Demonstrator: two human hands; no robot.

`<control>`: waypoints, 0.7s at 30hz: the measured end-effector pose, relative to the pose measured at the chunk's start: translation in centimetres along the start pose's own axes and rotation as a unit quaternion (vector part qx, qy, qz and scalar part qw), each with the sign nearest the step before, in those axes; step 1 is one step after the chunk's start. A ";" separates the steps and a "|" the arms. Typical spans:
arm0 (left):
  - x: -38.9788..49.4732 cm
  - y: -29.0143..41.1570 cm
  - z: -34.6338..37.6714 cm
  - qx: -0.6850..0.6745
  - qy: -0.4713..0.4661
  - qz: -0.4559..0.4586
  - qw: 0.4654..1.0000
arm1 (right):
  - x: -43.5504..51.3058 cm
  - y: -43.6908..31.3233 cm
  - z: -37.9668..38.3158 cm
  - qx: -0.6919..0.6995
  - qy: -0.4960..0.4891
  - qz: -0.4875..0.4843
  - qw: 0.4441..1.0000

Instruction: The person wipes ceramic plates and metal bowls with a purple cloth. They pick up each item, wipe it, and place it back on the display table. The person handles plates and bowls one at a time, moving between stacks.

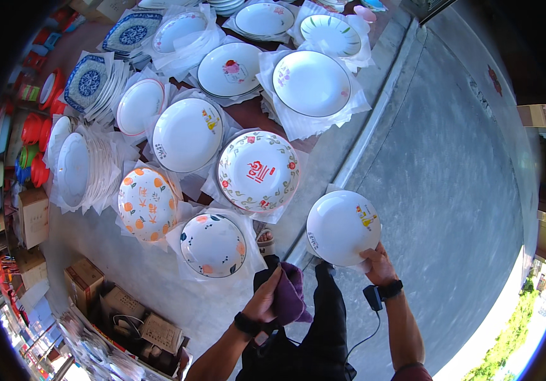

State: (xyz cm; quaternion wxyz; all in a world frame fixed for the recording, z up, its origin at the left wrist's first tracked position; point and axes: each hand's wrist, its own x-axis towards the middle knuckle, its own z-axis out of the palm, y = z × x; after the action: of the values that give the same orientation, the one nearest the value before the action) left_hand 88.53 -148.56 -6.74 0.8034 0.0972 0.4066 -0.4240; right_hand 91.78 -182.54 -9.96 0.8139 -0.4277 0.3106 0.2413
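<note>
My right hand [378,265] grips the lower right rim of a white plate [337,226] bearing a yellow cartoon figure and dark writing. A bit of white wrapping paper [335,187] sticks out behind that plate. Bunched in my left hand [266,296] is a purple cloth [292,295], held apart from the plate. Nearest to the left hand stands a stack topped by a plate with peach and dark-leaf decoration [213,245]. Beyond it lie a plate with red characters and a scroll border [258,171] and an orange-patterned plate [147,205].
Several more paper-interleaved plate stacks, one topped by a matching cartoon plate [187,135], cover the dark red tabletop [249,113]. Cardboard boxes [83,281] stand at lower left. A ridge [373,114] crosses the concrete floor [435,190]. A cable [368,335] hangs from my right wrist device.
</note>
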 end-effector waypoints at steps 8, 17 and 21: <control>15.4 -3.8 -7.3 0.028 0.052 0.007 0.998 | 18.1 11.1 -16.4 -0.078 0.132 0.038 0.987; 28.5 -5.5 -13.0 0.066 0.151 0.075 0.983 | 24.1 17.9 -23.5 -0.133 0.167 0.090 0.973; 31.2 -4.6 -13.7 0.181 0.280 0.122 0.935 | 21.8 16.8 -23.6 -0.101 0.158 0.066 0.980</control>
State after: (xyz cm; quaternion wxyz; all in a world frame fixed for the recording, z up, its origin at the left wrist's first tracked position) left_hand 86.89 -163.39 -37.72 0.6717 0.4041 0.5163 -0.3448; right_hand 88.73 -191.06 -45.07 0.6892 -0.5189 0.4373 0.2539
